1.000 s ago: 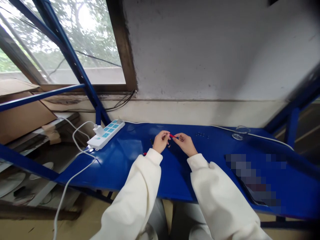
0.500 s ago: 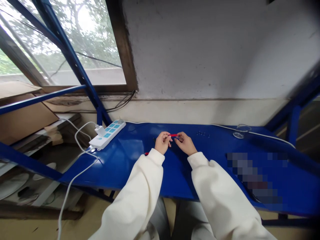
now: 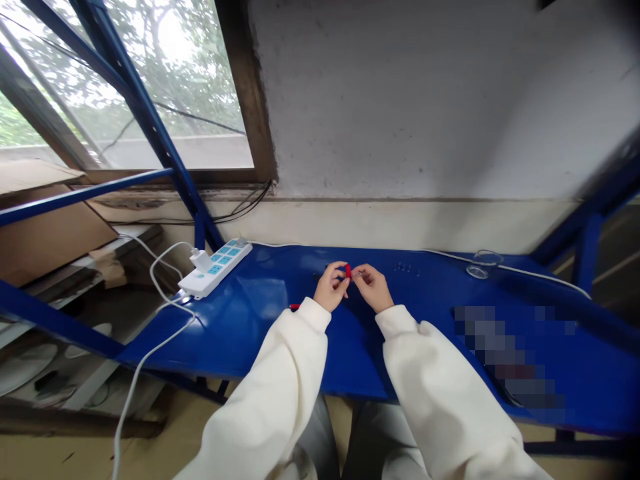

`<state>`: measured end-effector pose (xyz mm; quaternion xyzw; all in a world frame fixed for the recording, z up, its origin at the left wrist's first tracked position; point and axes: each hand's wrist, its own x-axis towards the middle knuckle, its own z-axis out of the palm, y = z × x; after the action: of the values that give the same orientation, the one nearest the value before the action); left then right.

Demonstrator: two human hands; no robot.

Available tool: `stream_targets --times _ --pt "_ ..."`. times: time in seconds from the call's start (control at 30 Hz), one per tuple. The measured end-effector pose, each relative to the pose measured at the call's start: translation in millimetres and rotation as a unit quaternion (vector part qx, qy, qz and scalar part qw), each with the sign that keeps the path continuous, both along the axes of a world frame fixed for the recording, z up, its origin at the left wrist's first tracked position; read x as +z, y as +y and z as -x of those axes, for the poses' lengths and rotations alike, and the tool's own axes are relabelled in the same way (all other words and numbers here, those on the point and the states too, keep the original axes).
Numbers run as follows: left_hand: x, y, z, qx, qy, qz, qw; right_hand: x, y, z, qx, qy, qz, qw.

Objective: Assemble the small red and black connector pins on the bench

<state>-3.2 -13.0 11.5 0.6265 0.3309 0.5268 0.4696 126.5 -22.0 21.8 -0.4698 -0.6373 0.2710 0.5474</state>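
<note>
A small red piece (image 3: 349, 271), too small to name, stands on end between the fingertips of my left hand (image 3: 330, 288), which is closed on it. Close beside it, my right hand (image 3: 374, 289) is pinched shut; a tiny thing shows at its fingertips, but its kind is unclear. Both hands are just above the blue tabletop (image 3: 350, 360). Another red object (image 3: 295, 307) lies on the table, partly covered by my left sleeve. Several small clear pieces (image 3: 407, 269) rest on the table to the right of my right hand.
A white power strip (image 3: 215, 269) with a plug and cable lies at the table's left. At the back right is a clear round dish (image 3: 477, 271) beside a thin white cable (image 3: 545, 273). A blurred-out flat item (image 3: 510, 360) lies at right. Blue frame bars (image 3: 145, 113) rise at left.
The red piece has turned from lying level between both hands to standing on end in my left hand. My right fingertips have come off its end and stay close by.
</note>
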Motion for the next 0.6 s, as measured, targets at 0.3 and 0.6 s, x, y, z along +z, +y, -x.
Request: stream_targets --times 0.3,0.6 --pt "-1.1 0.1 -1.0 0.092 -0.017 -0.005 0.996 -2.3 2.8 -2.6 -0.042 -0.06 -0.008 0.997" --pt "5.0 -1.7 -0.7 0.083 -0.033 0.008 0.996 -5.9 4.1 -3.0 -0.069 -0.175 -0.004 0.982"
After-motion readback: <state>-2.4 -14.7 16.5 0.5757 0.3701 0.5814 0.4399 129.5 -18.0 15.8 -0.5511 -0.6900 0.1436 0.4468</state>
